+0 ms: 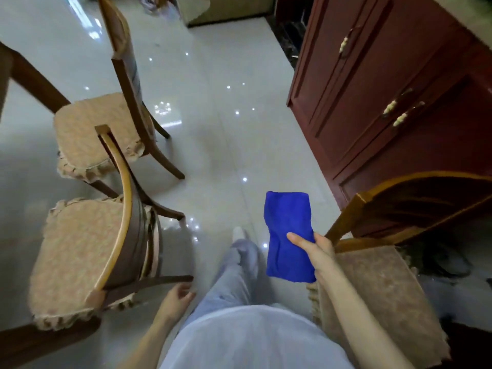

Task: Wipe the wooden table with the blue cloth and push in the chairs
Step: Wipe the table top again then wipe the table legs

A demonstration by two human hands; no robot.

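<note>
My right hand [316, 251] holds a folded blue cloth [288, 235] out over the floor, thumb on top of it. My left hand [177, 295] hangs low with loosely curled fingers, holding nothing, just right of the near chair [80, 257]. That chair and a second chair [98, 129] beyond it have wooden frames and beige frilled cushions, backs toward me. A third cushioned chair [383, 288] stands at my right. The wooden table [32, 73] shows only as a dark sloping edge at the far left.
A red-brown cabinet [386, 89] with brass handles lines the right side. A strip of glossy pale tiled floor [218, 129] runs between the left chairs and the cabinet. My legs and one foot [239, 233] are below me.
</note>
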